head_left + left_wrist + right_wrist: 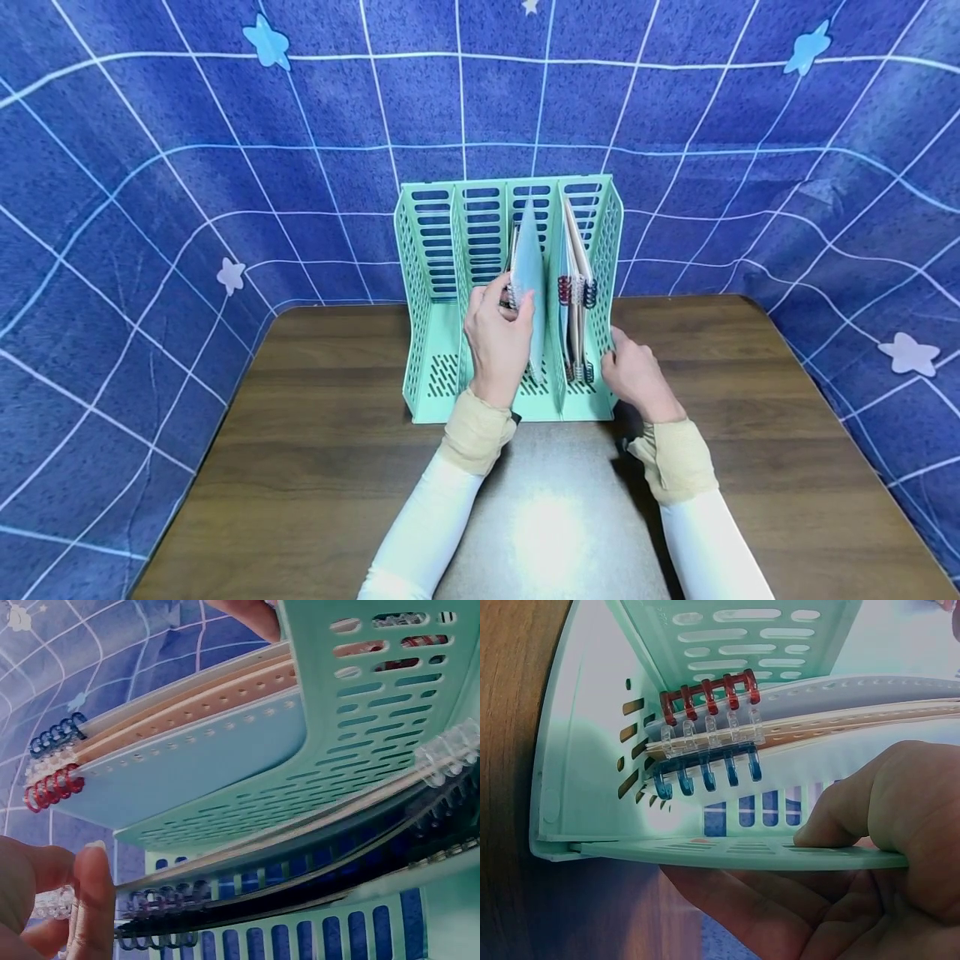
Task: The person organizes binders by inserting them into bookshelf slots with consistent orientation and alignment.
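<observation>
A mint-green file organizer [442,410] with upright dividers stands on the table. My left hand [497,350] pinches the ring-bound edge of a light blue notebook [528,267] in the third compartment from the left. Darker ring-bound notebooks [300,900] stand close beside it in the left wrist view. My right hand [641,379] grips the organizer's right side wall [742,853], thumb inside and fingers outside. Just inside that wall, the rightmost compartment holds upright notebooks with red rings [711,697], clear rings [712,735] and blue rings [709,771].
The organizer's two left compartments [442,333] lie left of my left hand. The wooden table [315,433] extends around the organizer, with a bright light reflection at the front. A blue cloth [337,208] with white lines and stars hangs behind and at both sides.
</observation>
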Available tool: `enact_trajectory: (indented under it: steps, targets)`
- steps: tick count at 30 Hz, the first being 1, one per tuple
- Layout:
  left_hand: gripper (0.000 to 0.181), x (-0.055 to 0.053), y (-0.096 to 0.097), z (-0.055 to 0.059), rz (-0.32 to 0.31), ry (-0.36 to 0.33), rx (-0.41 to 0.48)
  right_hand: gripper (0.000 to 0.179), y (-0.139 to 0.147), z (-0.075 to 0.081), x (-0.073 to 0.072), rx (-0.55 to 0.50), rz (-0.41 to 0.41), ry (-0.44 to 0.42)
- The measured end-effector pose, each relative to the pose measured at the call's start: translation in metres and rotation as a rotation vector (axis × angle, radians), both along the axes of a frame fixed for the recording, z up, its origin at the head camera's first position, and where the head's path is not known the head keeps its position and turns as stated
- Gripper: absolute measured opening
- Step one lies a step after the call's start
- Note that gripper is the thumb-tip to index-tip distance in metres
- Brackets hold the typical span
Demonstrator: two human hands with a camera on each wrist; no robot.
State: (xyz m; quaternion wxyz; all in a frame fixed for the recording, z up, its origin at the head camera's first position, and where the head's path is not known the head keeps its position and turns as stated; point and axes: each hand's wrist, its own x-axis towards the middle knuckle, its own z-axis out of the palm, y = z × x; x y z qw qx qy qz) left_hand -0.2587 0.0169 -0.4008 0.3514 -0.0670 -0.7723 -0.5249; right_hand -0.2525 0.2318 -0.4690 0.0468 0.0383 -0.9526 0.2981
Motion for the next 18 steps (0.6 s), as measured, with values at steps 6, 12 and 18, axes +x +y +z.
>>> enact_trajectory:
  steps: [6, 12, 18]
  targets:
    - [0.03, -0.0054, 0.0008, -0.0015, -0.031, 0.009, 0.076, 0.056, 0.0007, 0.0019, -0.0006, 0.004, -0.002, -0.001]
    - [0.033, -0.0077, 0.0013, -0.0028, -0.046, -0.002, 0.086, 0.055, 0.0023, 0.0019, -0.0003, 0.001, -0.012, -0.009]
    - [0.045, -0.0054, -0.005, 0.0004, -0.044, -0.079, 0.036, 0.055, 0.0007, -0.0011, -0.0003, 0.0, -0.019, -0.022]
